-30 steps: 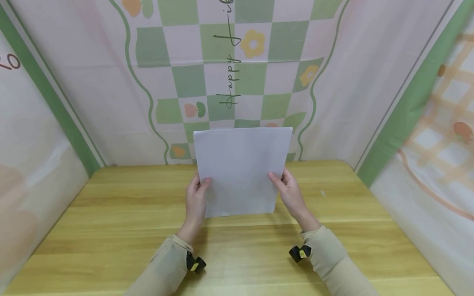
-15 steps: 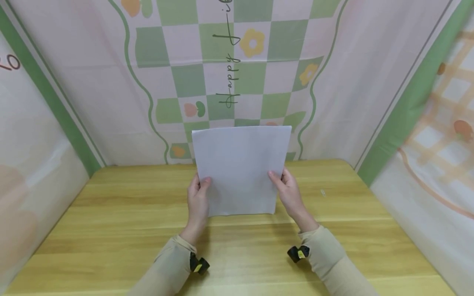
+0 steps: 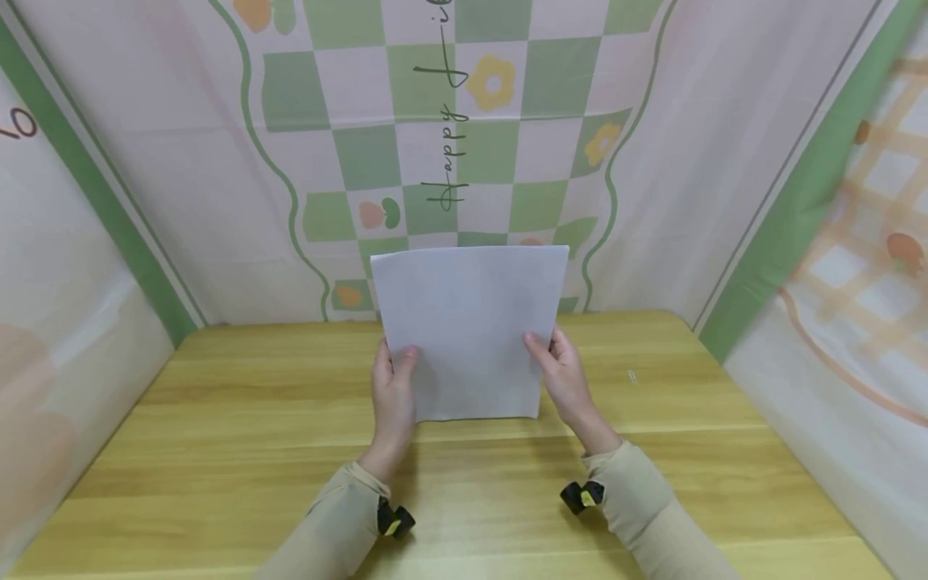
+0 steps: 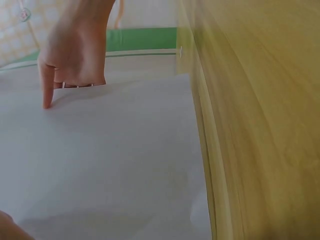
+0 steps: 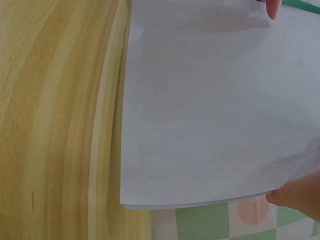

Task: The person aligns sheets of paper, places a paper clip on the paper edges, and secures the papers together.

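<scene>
A white sheet of paper (image 3: 470, 330) stands nearly upright over the wooden table (image 3: 217, 419), its lower edge close to the tabletop. My left hand (image 3: 395, 387) pinches its left edge, thumb on the near face. My right hand (image 3: 561, 374) pinches the right edge in the same way. In the left wrist view the paper (image 4: 110, 160) fills the frame, with the right hand (image 4: 70, 55) at its far edge. In the right wrist view the paper (image 5: 200, 110) shows my right thumb (image 5: 300, 195) on one edge and a left fingertip (image 5: 274, 7) on the other.
Patterned cloth walls (image 3: 464, 145) with green checks and flowers close in the table at the back and on both sides. A tiny pale object (image 3: 632, 377) lies on the table to the right of my right hand. Small black and yellow cameras (image 3: 395, 519) sit on both wrists.
The sheet's top left corner has drifted slightly left, and my left wrist has moved a little to the right. Both hands keep the same hold.
</scene>
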### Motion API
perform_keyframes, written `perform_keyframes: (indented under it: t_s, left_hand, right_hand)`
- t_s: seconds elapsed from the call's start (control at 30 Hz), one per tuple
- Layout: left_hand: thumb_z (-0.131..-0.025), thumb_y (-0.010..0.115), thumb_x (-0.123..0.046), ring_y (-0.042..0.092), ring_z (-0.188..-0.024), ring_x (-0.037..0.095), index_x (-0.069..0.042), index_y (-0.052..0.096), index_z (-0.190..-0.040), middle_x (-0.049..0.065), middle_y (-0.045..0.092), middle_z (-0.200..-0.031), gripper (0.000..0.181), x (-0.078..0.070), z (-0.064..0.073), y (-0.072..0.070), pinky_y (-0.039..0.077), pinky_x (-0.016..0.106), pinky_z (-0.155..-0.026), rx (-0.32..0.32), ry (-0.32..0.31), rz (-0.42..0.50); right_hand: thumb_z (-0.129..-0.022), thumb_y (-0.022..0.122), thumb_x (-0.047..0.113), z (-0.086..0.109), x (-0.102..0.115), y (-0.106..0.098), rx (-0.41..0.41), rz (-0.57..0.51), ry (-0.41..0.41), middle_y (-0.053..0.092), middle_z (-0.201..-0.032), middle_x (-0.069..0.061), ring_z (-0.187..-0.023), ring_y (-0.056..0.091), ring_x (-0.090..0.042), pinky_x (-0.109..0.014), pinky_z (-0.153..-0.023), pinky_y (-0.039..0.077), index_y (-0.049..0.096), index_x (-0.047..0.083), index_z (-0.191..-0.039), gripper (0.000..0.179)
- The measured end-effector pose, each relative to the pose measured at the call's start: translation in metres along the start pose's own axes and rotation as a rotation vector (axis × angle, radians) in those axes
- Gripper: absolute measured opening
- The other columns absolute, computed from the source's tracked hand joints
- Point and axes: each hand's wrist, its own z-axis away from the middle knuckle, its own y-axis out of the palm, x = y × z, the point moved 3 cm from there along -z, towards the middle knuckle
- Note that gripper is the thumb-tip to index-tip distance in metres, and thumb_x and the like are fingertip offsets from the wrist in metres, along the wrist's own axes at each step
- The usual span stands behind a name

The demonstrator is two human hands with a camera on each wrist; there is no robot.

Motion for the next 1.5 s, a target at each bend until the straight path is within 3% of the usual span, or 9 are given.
perform_keyframes:
  t_s: [0.17,0.33,0.5,0.63,0.8,0.97,1.13,1.33,1.5]
  left_hand:
    - [-0.098,0.044,-0.013,0.035,-0.135,0.023,-0.003,0.032,-0.143,0.012,0.042,-0.143,0.048,-0.002,0.003,0.001,0.024,0.041,-0.114,0.004,0.012,-0.039]
    - [-0.098,0.045,-0.014,0.034,-0.136,0.023,-0.006,0.032,-0.143,0.010,0.042,-0.143,0.048,-0.002,0.005,0.002,0.023,0.042,-0.115,0.013,0.009,-0.081]
    - [-0.099,0.044,-0.018,0.030,-0.140,0.021,-0.007,0.030,-0.145,0.008,0.037,-0.148,0.049,0.002,0.005,-0.002,0.019,0.042,-0.117,0.029,-0.025,-0.100]
    - [-0.099,0.043,-0.015,0.042,-0.129,0.022,-0.006,0.042,-0.132,0.009,0.048,-0.135,0.034,0.004,0.003,-0.005,0.029,0.042,-0.111,0.028,-0.036,-0.080]
    - [-0.096,0.044,-0.006,0.049,-0.117,0.024,0.000,0.047,-0.115,0.014,0.054,-0.122,0.020,0.007,0.000,-0.008,0.036,0.042,-0.102,0.007,-0.050,-0.087]
    - [-0.093,0.043,0.000,0.051,-0.116,0.026,0.003,0.051,-0.115,0.016,0.057,-0.122,0.024,0.010,-0.003,-0.010,0.037,0.042,-0.102,0.009,-0.088,-0.079]
    - [-0.089,0.042,0.004,0.052,-0.117,0.028,0.003,0.053,-0.119,0.018,0.058,-0.124,0.033,0.015,-0.003,-0.011,0.039,0.046,-0.101,0.017,-0.129,-0.102]
    - [-0.083,0.043,0.008,0.047,-0.127,0.031,0.005,0.052,-0.128,0.019,0.054,-0.133,0.046,0.020,-0.001,-0.009,0.033,0.046,-0.109,0.005,-0.153,-0.092]
    - [-0.079,0.043,0.008,0.053,-0.119,0.031,0.007,0.059,-0.119,0.021,0.060,-0.124,0.043,0.024,0.000,-0.008,0.038,0.045,-0.104,-0.018,-0.170,-0.106]
  right_hand:
    - [-0.100,0.046,0.019,0.001,0.003,0.001,-0.001,-0.008,-0.006,0.048,-0.136,-0.013,-0.114,0.051,-0.007,-0.018,-0.094,0.042,0.036,0.003,-0.142,0.045]
    - [-0.098,0.050,0.017,0.001,0.003,0.001,-0.001,0.003,0.017,0.049,-0.136,-0.014,-0.111,0.053,-0.006,-0.017,-0.091,0.044,0.035,0.003,-0.141,0.048]
    - [-0.098,0.052,0.018,0.000,-0.002,-0.001,0.026,0.018,0.046,0.045,-0.141,-0.013,-0.122,0.048,-0.016,-0.026,-0.102,0.041,0.033,0.004,-0.143,0.051]
    - [-0.097,0.052,0.017,-0.001,-0.006,-0.001,0.057,0.003,0.060,0.042,-0.144,-0.014,-0.130,0.042,-0.026,-0.042,-0.109,0.033,0.030,0.004,-0.145,0.054]
    - [-0.097,0.054,0.016,-0.001,-0.010,-0.002,0.083,0.014,0.087,0.040,-0.144,-0.016,-0.131,0.041,-0.030,-0.047,-0.110,0.031,0.027,0.003,-0.145,0.057]
    - [-0.095,0.056,0.014,-0.001,-0.015,-0.004,0.108,0.074,0.107,0.040,-0.144,-0.020,-0.131,0.041,-0.034,-0.048,-0.108,0.033,0.027,0.000,-0.144,0.059]
    - [-0.091,0.057,0.001,0.002,-0.018,-0.005,0.144,0.139,0.116,0.042,-0.142,-0.023,-0.130,0.043,-0.038,-0.050,-0.106,0.035,0.030,-0.001,-0.143,0.058]
    - [-0.090,0.055,-0.002,0.004,-0.022,-0.005,0.184,0.210,0.176,0.043,-0.140,-0.025,-0.130,0.041,-0.041,-0.053,-0.106,0.034,0.034,-0.004,-0.140,0.054]
    - [-0.091,0.052,-0.004,0.004,-0.022,-0.004,0.196,0.216,0.188,0.040,-0.142,-0.027,-0.132,0.038,-0.042,-0.053,-0.108,0.031,0.031,-0.007,-0.140,0.053]
